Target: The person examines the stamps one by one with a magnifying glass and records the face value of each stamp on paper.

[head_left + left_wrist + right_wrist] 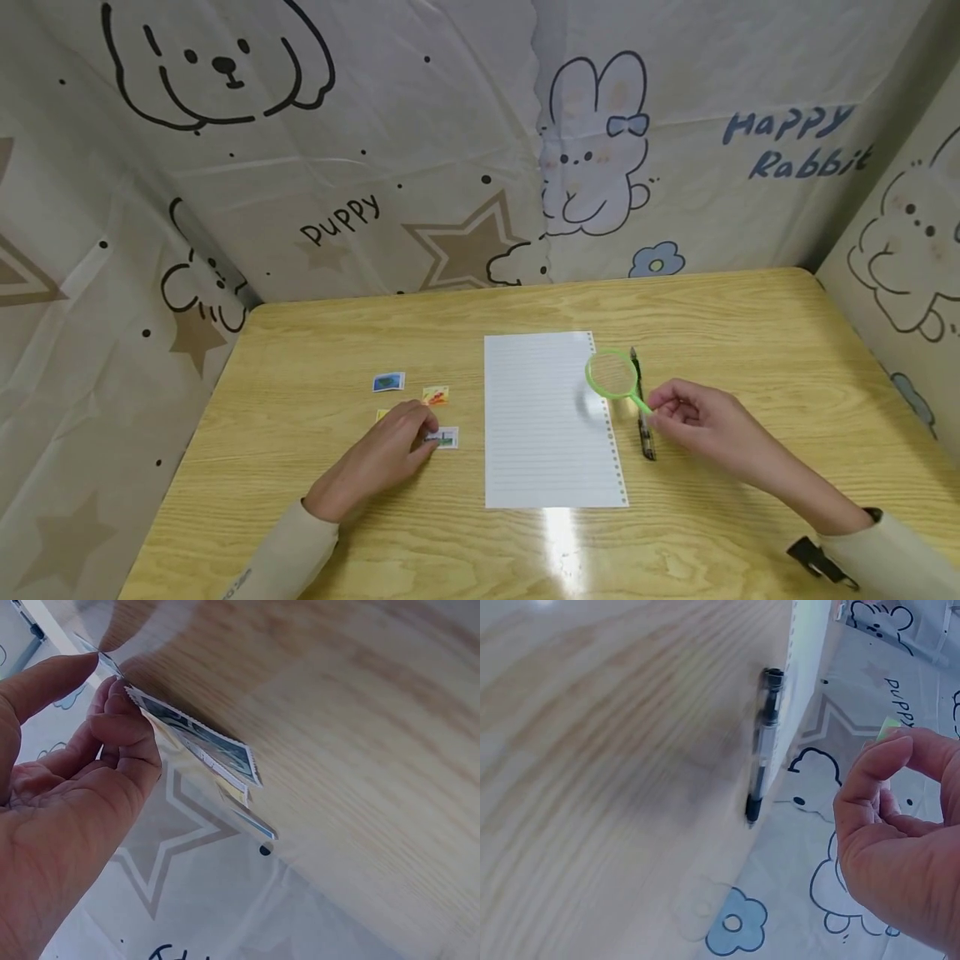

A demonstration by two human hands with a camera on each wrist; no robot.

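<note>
A small postage stamp [447, 437] lies on the table under my left hand [382, 454]. My left thumb and fingers pinch it at its edges; in the left wrist view the thumb tip meets the tabletop by it. Just beyond are a red-and-yellow stamp [436, 396] and a blue stamp [388, 382]. Another yellow stamp [382, 414] is mostly hidden by the hand. My right hand [708, 421] holds a green-rimmed magnifying glass [611, 373] by its thin handle, with the lens raised over the right edge of a lined paper sheet [543, 433].
A black-and-clear pen [765, 742] lies along the sheet's punched edge, partly under the magnifier's handle in the head view. The wood-grain table [750, 325] is bounded by cartoon-print cloth [450, 125] at the back and both sides.
</note>
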